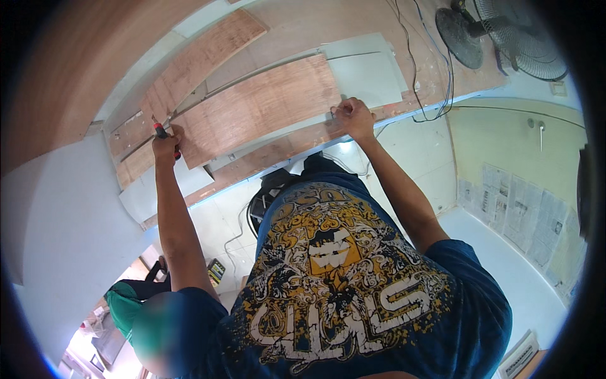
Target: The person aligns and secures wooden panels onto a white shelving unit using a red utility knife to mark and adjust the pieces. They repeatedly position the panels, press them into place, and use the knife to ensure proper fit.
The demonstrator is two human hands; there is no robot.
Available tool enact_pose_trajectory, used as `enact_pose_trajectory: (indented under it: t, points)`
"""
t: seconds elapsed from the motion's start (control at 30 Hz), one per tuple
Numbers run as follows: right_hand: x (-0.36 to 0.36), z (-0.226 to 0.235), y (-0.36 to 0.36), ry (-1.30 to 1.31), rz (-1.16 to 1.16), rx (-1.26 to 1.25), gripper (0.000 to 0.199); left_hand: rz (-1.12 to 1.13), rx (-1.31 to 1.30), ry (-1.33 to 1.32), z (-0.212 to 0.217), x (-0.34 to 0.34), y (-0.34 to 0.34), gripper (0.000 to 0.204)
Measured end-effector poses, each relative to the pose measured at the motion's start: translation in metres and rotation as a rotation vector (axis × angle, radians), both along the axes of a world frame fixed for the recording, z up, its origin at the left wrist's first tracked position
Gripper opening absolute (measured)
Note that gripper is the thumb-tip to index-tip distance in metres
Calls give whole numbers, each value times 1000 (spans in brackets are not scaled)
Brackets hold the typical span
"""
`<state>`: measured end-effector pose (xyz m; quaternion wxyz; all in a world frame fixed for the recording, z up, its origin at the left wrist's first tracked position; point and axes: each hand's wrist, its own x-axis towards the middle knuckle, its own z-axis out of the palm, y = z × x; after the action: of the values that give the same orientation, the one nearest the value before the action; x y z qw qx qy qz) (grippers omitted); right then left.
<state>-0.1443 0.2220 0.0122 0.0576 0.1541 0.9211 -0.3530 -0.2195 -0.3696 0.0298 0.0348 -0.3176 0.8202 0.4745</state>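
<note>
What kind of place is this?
Probably a makeshift indoor woodworking area, perhaps a room being fitted out: cut wooden boards lie on a long worktop, and newspaper sheets cover the lower part of a pale yellow surface.

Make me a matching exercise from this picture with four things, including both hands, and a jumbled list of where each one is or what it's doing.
Column one
1. Left hand
2. Right hand
3. Fan
4. Newspaper sheets

Column two
A. Near the picture's top right corner
B. On a pale yellow surface
C. At the right end of the wide wooden board
D. Gripping a red-and-black tool

Right pairs: 1-D, 2-C, 3-A, 4-B
</note>
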Motion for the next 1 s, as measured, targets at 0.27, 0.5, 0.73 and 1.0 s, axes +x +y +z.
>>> enact_pose_trajectory:
  t: [0.27, 0.5, 0.73, 1.0]
  points:
    - [6, 6, -14, -84, 81, -156, 41, -93, -675, -75, 2, -9, 8, 30]
    - [17, 15, -20, 6, 226, 92, 41, -109, -854, -113, -1, 4, 28, 60]
    - [3, 6, -13, -146, 205, 55, 41, -55, -828, -104, 6, 9, 52, 61]
    - [-37, 21, -37, 127, 293, 170, 66, -55, -841, -56, 12, 15, 49, 67]
